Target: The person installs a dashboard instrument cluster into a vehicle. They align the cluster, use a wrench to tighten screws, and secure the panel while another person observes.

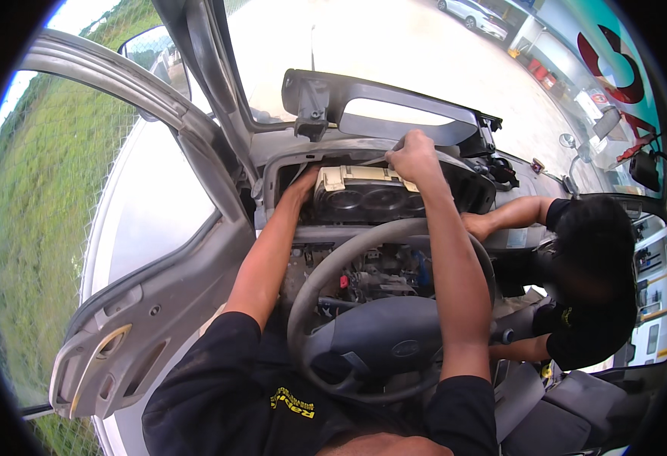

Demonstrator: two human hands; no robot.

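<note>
In the head view my left hand [305,182] reaches into the dashboard cavity at the left end of the instrument cluster [352,199], its fingers hidden behind it. The cluster has a cream back housing and dark round dials. My right hand [417,156] is closed in a pinch above the cluster, near the cavity's top edge, on something too small to make out. Just beyond it, a loose dark trim bezel [394,125] rests on the dash top. Below my hands is the grey steering wheel [310,289], with exposed parts [371,273] behind it.
A co-worker [592,266] in a dark shirt leans in from the right, one hand [478,224] at the dash. The open door [113,342] is at left, grey seats [561,418] at lower right. A white car [470,14] stands outside beyond the windscreen.
</note>
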